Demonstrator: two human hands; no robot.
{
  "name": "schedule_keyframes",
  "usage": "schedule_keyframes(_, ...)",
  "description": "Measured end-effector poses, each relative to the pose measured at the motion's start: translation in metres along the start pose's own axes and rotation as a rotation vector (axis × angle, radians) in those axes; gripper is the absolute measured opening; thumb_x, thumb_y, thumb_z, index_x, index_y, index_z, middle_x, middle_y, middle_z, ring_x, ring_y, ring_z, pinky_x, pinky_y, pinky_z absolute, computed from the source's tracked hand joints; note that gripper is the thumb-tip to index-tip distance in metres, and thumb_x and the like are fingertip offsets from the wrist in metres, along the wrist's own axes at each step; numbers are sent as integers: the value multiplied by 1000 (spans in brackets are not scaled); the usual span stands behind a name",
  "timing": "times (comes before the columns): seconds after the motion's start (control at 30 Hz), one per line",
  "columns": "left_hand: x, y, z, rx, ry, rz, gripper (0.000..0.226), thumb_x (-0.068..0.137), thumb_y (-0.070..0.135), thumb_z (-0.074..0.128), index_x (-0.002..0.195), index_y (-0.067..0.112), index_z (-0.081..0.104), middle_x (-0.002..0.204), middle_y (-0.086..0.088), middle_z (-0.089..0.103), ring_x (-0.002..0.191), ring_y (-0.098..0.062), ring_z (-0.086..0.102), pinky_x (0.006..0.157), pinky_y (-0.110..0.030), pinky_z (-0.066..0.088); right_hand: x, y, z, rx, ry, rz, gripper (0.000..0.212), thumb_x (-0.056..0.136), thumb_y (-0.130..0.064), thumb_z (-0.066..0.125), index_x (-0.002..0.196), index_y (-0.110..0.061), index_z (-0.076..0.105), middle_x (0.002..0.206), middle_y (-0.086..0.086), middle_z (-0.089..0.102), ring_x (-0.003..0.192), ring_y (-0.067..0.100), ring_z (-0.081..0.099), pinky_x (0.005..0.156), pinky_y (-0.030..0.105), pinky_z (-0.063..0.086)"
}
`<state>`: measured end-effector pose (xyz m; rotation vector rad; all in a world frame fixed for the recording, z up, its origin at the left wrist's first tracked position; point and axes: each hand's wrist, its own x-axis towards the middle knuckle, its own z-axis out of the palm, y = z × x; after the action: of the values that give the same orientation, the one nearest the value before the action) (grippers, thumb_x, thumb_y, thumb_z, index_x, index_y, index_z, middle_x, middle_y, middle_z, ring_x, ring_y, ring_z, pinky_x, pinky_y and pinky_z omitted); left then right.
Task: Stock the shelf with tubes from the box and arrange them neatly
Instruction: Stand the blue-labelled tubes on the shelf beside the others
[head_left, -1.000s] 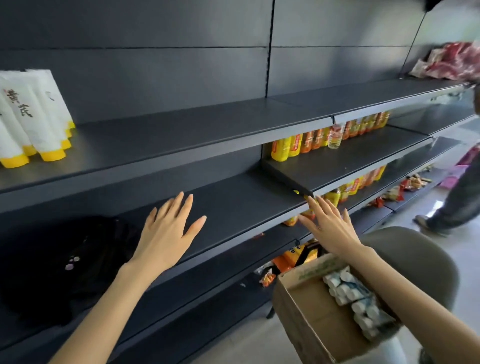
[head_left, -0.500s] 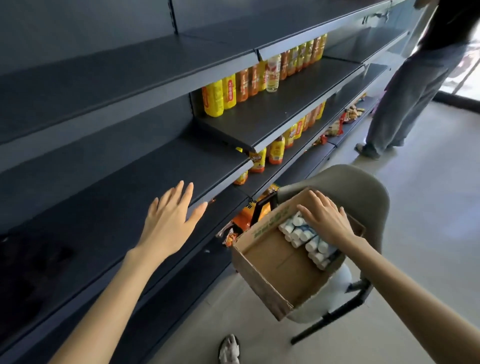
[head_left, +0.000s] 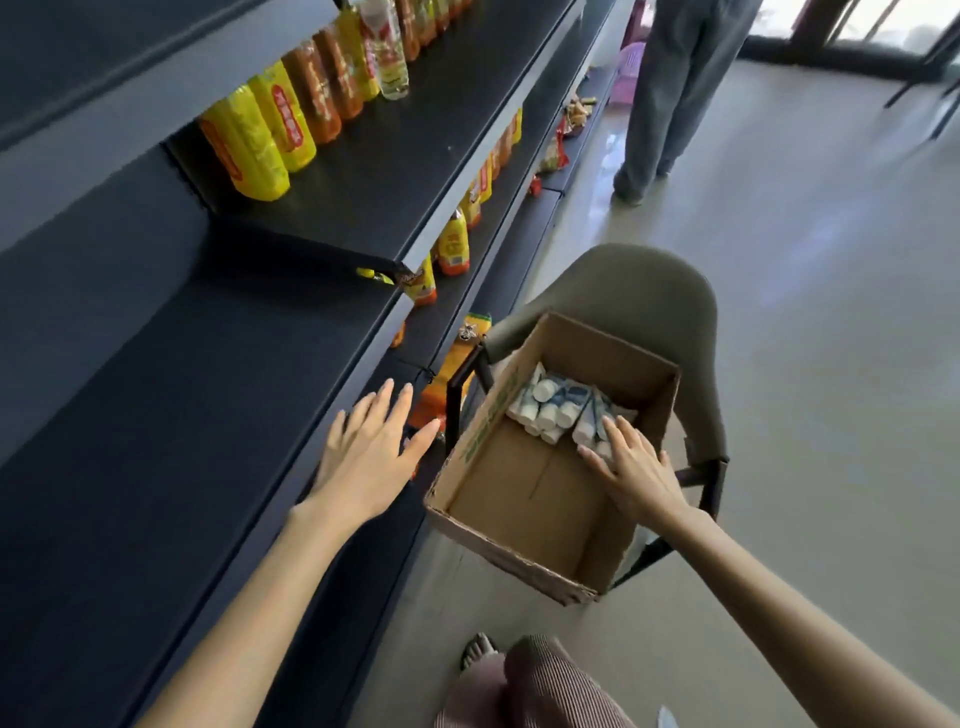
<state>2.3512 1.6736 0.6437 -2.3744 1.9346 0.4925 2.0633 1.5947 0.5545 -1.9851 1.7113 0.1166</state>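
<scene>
Head view: dark shelf (head_left: 197, 395) bare along its front edge. Box (head_left: 524, 519) sits tilted on chair (head_left: 634, 291); near half of its floor bare. Tubes (head_left: 556, 402) packed in far corner. Left hand (head_left: 371, 452) spread flat above shelf edge, holding nothing. Right hand (head_left: 636, 470) inside box, fingers spread, resting on tubes.

The near half of the box (head_left: 524, 499) is lying bare, giving open floor to reach into; tubes (head_left: 558, 405) are crowding its far end, the right hand (head_left: 636, 470) resting on them; the dark shelf (head_left: 171, 395) on the left is standing clear; bottles (head_left: 270, 130) are filling the far shelf.
</scene>
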Motion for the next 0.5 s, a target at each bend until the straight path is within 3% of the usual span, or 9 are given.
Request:
schedule_keyframes(0.2, 50, 12, 21, -9, -90, 81, 70, 93, 62, 13, 152, 26, 6, 160, 2, 5, 146, -16, 7, 117, -41, 8, 16, 23, 34, 72, -48, 116, 72, 93, -61, 29, 151, -20, 15, 159, 5, 15, 145, 25, 17, 116, 48, 20)
schedule_keyframes(0.5, 124, 37, 60, -32, -190, 111, 69, 92, 62, 12, 152, 28, 9, 160, 4, 7, 146, -14, 7, 117, -37, 7, 90, 30, 70, 324, -97, 178, 67, 98, -47, 38, 150, -9, 18, 156, 10, 21, 141, 25, 27, 112, 39, 28)
